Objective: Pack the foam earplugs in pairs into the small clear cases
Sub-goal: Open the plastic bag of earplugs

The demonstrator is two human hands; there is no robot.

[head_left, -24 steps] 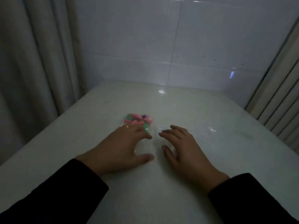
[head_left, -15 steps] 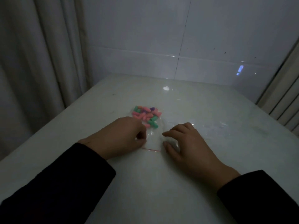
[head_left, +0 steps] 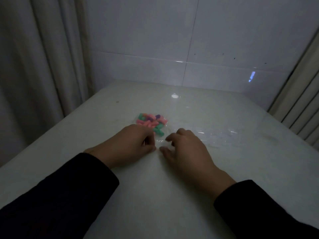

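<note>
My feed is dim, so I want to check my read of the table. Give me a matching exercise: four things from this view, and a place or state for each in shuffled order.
Things:
1. foam earplugs
2. left hand
3. right hand
4. curtain

Places or states:
A. hangs at the left of the table
B. fingers spread and bent, tips down on the clear plastic
C. a mixed-colour pile just beyond the left hand's knuckles
D. fingers curled, fingertips and thumb together at the plastic's edge

Pairs: 1-C, 2-D, 3-B, 4-A
</note>
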